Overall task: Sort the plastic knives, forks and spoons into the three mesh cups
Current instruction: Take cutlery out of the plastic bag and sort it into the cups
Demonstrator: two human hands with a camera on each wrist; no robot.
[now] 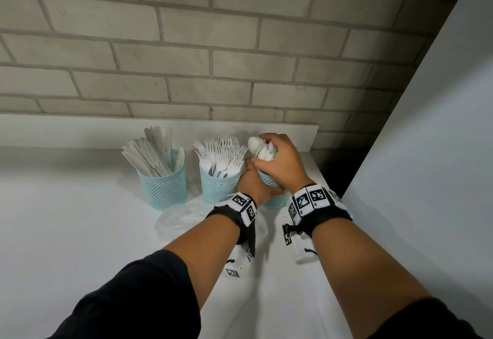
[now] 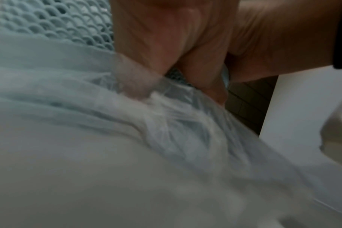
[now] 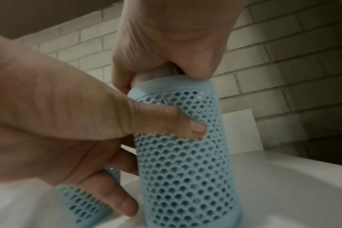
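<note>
Three pale blue mesh cups stand in a row on the white counter. White knives fill the left cup. The middle cup holds forks. My left hand wraps round the right cup, with its thumb pressed on the mesh of that cup. My right hand grips a bunch of white spoons from above, their handles down in the cup's mouth. The spoons meet the rim under my right hand.
A crumpled clear plastic bag lies in front of the cups, blurred in the left wrist view. A grey brick wall and a low white ledge stand behind. A tall white panel closes off the right side.
</note>
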